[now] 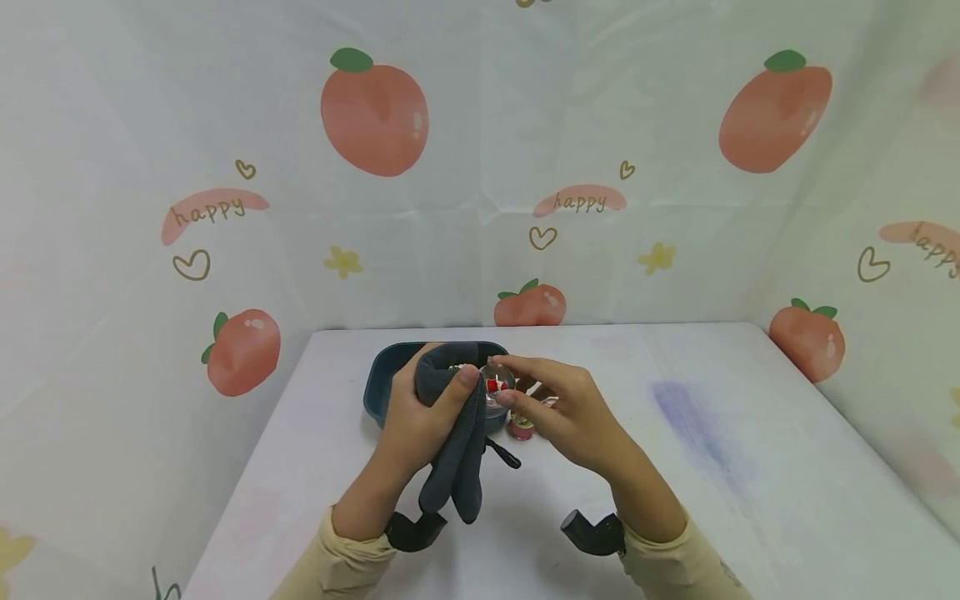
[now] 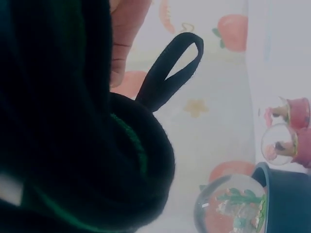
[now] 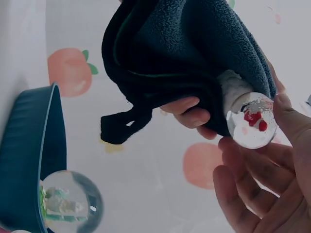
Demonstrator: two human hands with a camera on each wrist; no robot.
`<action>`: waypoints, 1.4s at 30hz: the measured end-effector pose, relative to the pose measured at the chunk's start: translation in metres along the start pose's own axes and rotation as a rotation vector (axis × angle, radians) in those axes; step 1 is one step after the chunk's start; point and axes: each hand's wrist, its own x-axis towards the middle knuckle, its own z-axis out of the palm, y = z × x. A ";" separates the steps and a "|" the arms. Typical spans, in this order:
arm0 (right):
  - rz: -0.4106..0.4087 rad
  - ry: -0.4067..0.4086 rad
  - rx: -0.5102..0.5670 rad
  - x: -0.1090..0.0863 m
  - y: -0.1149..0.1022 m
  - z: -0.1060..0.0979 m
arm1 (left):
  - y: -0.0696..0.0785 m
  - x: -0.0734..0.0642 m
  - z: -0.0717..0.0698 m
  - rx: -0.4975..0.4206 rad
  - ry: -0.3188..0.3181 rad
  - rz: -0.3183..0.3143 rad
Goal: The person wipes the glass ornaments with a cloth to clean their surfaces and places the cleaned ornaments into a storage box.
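My left hand [image 1: 420, 421] grips a folded dark blue-grey towel [image 1: 459, 450], thumb on its near side. The towel is wrapped about the white base of a small snow globe [image 3: 252, 124] with red and white figures inside. The globe's clear ball sticks out of the folds toward my right hand [image 1: 566, 408]. In the right wrist view, my right thumb [image 3: 286, 109] lies against one side of the ball and the fingers are under the other, pinching it. A black hanging loop [image 2: 170, 73] dangles from the towel. The towel hides most of the globe's base.
Behind the left hand stands a dark teal plastic basin [image 1: 378, 387] on the white table [image 1: 622, 350]. Another snow globe [image 3: 73, 201], with green and white inside, shows at the basin's rim. Two figures on red bases, one a globe [image 2: 279, 144], stand beside the basin.
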 end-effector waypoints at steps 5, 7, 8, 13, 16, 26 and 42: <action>0.011 0.008 0.017 0.001 -0.001 -0.002 | -0.002 0.000 0.000 0.001 0.013 0.022; -0.015 0.018 0.035 0.002 -0.002 -0.002 | -0.002 0.000 0.000 0.000 0.024 0.040; -0.047 0.025 0.046 0.003 -0.002 -0.003 | -0.001 0.000 -0.001 -0.005 0.028 0.048; -0.252 0.063 0.045 0.006 -0.004 -0.003 | -0.001 0.000 -0.002 -0.023 0.045 0.043; -0.315 0.069 0.014 0.007 -0.006 -0.003 | -0.001 -0.001 -0.003 -0.031 0.037 0.030; -0.305 0.051 0.001 0.007 -0.006 0.001 | -0.001 -0.001 -0.001 -0.008 0.037 0.029; -0.045 0.034 0.068 0.002 -0.002 0.000 | -0.003 -0.001 0.002 0.020 0.029 0.077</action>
